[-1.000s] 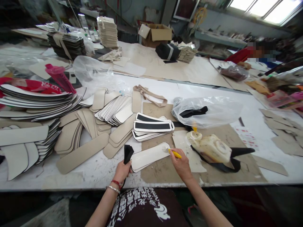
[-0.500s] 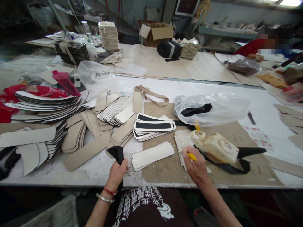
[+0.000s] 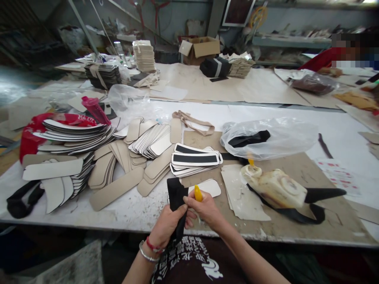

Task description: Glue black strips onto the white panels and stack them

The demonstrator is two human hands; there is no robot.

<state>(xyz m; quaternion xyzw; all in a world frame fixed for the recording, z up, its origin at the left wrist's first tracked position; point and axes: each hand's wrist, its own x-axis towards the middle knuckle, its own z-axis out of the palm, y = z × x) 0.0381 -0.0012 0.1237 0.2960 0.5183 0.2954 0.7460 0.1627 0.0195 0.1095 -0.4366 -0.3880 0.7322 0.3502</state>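
Observation:
My left hand [image 3: 168, 221] is closed around a black fabric strip [image 3: 175, 192] that stands up above the fist and hangs down at the table's front edge. My right hand [image 3: 206, 210] grips a yellow-handled tool [image 3: 198, 193], whose working end is hidden. Its thumb and finger also meet the black strip's right edge. Behind the hands lies a white rounded panel [image 3: 211, 187], partly covered by them. Farther back is a stack of white panels with black strips [image 3: 195, 159] on their faces.
A stained plastic container [image 3: 281, 189] lies to the right near some off-white sheets [image 3: 241, 197]. Behind it is a clear plastic bag [image 3: 290, 136] with black material. Fanned beige panels [image 3: 117, 189] spread to the left. A cardboard box [image 3: 204, 49] stands at the back.
My right hand has moved left from the off-white sheets to the black strip, keeping the yellow-handled tool. My left hand has shifted right with the strip, in front of the white panel.

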